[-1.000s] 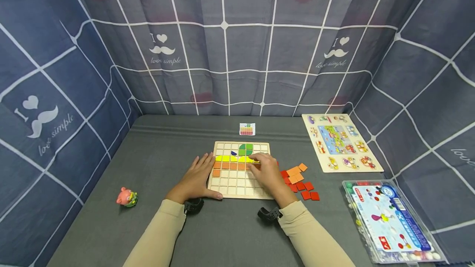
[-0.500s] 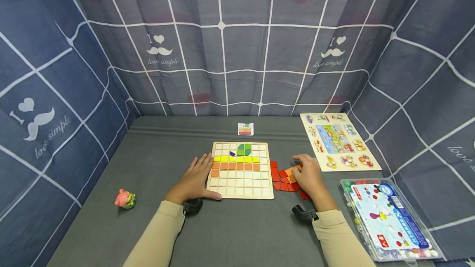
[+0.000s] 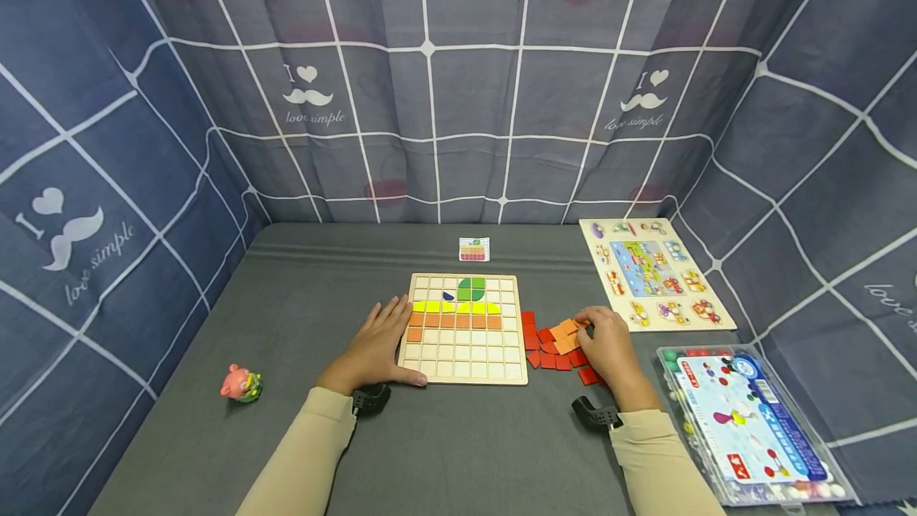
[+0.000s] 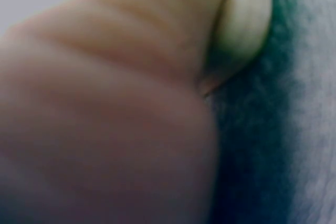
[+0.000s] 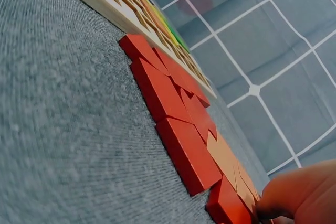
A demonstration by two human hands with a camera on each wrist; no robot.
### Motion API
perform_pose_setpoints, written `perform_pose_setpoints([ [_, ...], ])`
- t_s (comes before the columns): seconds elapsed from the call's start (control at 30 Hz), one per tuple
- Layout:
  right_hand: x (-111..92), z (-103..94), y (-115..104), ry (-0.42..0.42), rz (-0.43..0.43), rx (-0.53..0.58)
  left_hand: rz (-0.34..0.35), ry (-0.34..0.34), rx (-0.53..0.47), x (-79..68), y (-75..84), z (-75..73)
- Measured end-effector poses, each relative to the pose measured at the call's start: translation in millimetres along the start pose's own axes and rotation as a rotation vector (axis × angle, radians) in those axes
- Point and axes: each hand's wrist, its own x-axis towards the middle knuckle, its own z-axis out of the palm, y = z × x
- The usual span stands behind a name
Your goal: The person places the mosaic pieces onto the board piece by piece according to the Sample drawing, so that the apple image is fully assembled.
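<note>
In the head view a wooden grid board (image 3: 463, 359) lies flat at mid-table. Green, blue, yellow and orange pieces fill part of its upper grid. My left hand (image 3: 374, 347) rests on the board's left edge, fingers straight and thumb along the front corner; its wrist view is a blur of skin. To the right of the board lie loose red tiles (image 5: 189, 153) and orange tiles (image 5: 223, 156). My right hand (image 3: 607, 349) is at the far side of that pile. Its thumb and forefinger pinch an orange tile (image 3: 582, 323), largely covered by the fingers.
A small pattern card (image 3: 474, 250) lies behind the board. At the back right is a picture puzzle board (image 3: 609, 317), with a clear plastic case (image 3: 759, 420) in front of it. A pink pig figurine (image 3: 239, 383) stands at left. Checked cloth walls surround the table.
My right hand has gone from the board to the loose tiles on the right, then shifted slightly farther right onto an orange tile. The left hand has stayed on the board's edge.
</note>
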Motion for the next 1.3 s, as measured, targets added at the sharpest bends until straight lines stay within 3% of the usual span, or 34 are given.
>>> perform_pose_setpoints([
  [0.3, -1, 0.5, -3, 0.018, 0.022, -0.007, 0.0, 0.002, -0.005, -0.1, 1.1, -0.9],
  [0.67, 3, 10.0, -18, 0.093, -0.044, 0.016, 0.009, 0.006, 0.003, -1.0, 1.8, -1.7],
  [0.97, 10, 25.0, -52, 0.088, -0.17, 0.065, 0.009, 0.0, 0.0, -0.7, 0.0, -1.0],
  [1.3, 16, 56.4, -99, -0.003, -0.274, 0.122, 0.01, 0.002, 0.006, 0.0, -0.9, -0.1],
])
